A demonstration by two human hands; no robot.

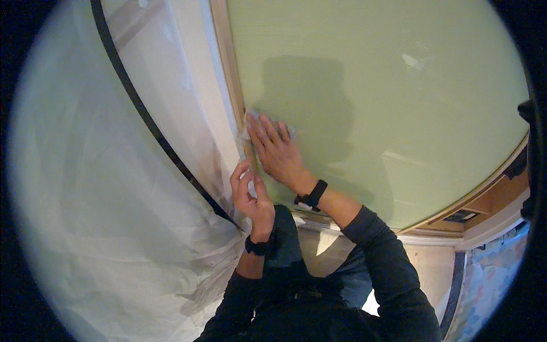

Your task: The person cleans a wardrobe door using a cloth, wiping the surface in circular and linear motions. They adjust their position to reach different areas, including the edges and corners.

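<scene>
A broad pale green, finely ribbed surface (433, 114) fills the upper right, edged on its left by a narrow wooden strip (225, 57). My right hand (279, 157) lies flat with fingers stretched out at that edge. Under its fingertips is a crumpled, translucent piece of thin sheet (254, 115), its material unclear. Just below and to the left, my left hand (250, 196) has its fingers curled and thumb drawn in beside the lower part of the wooden strip. What lies between those fingers is too small to make out.
Whitish translucent sheeting (114, 228) hangs along the left, crossed by a curved black band (148, 119). A wooden edge with an open recess (484, 208) lies at the right. Below it is a patterned blue sheet (496, 279). My knees (288, 239) are close to the green surface.
</scene>
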